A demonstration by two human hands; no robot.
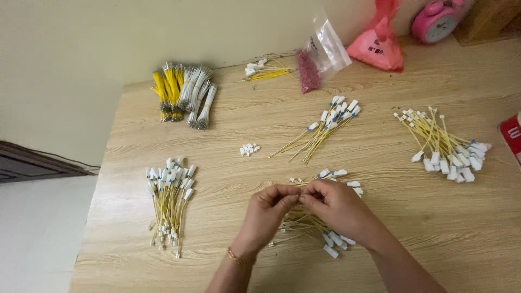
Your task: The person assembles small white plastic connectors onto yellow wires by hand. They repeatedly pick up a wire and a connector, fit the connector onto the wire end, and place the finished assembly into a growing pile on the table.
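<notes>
My left hand (267, 209) and my right hand (337, 209) meet fingertip to fingertip above a loose pile of yellow wires with white connectors (331, 241) near the table's front edge. Both pinch something small between thumb and fingers, most likely a wire end and a small white connector, though the piece itself is hidden by the fingers. A gold bracelet (239, 257) is on my left wrist. A small heap of white connector pieces (249, 149) lies a little beyond my hands.
On the wooden table (380, 157) lie bundles of finished yellow wires at left (169, 201), centre (325, 127) and right (448, 146). Bound yellow and white wire bundles (183, 95), a clear bag of red bits (317, 57), a pink bag (377, 46) and a pink clock (437, 21) sit at the back.
</notes>
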